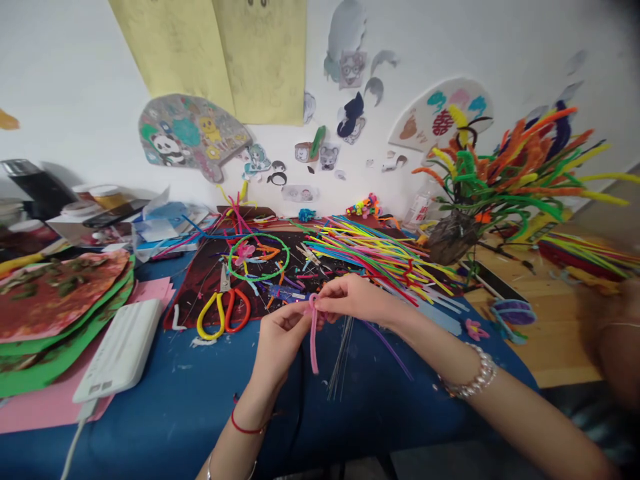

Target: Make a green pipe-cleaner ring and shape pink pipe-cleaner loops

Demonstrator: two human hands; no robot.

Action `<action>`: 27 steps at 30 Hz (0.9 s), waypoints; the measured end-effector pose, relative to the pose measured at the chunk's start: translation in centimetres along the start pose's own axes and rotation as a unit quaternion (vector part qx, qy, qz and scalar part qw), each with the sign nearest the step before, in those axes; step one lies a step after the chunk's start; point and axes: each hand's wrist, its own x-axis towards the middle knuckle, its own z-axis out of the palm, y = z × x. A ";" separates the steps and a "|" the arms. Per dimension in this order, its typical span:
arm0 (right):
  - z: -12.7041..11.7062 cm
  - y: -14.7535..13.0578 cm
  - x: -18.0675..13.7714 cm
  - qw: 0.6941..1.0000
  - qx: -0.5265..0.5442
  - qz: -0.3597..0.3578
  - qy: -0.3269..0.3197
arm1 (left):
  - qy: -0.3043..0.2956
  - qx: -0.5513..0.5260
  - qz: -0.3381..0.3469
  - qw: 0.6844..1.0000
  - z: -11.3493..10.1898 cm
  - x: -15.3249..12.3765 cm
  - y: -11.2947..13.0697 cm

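A pink pipe cleaner (314,343) is pinched between my two hands, bent into a small loop at the top with one end hanging down. My left hand (284,337) grips it from the left, fingers closed. From the right, my right hand (350,299) pinches it near the loop. Just behind my fingers lies a blue glue gun (287,294), partly covered by my hands. Scissors (225,312) with yellow and red handles rest left of my hands. Thin wires (341,363) lie below my right hand, beside a purple pipe cleaner (387,350).
Many coloured pipe cleaners (360,250) are heaped behind my hands, near a green ring (259,257). A white power bank (120,347) lies at left. At right stand a bundle of fuzzy stems (510,173) and a pink flower (476,329). Part of another person (617,347) shows at the right edge.
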 end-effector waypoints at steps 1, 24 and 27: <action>0.2 0.2 -0.1 1.000 -0.006 -0.010 0.021 | 0.003 -0.003 0.001 1.000 0.0 0.0 0.0; 2.9 0.8 0.1 0.979 0.084 -0.115 0.149 | 0.063 -0.094 -0.003 0.994 -0.2 0.3 0.0; 3.4 0.6 0.5 0.978 0.087 -0.108 0.155 | 0.072 -0.100 0.004 0.992 -0.3 0.3 0.2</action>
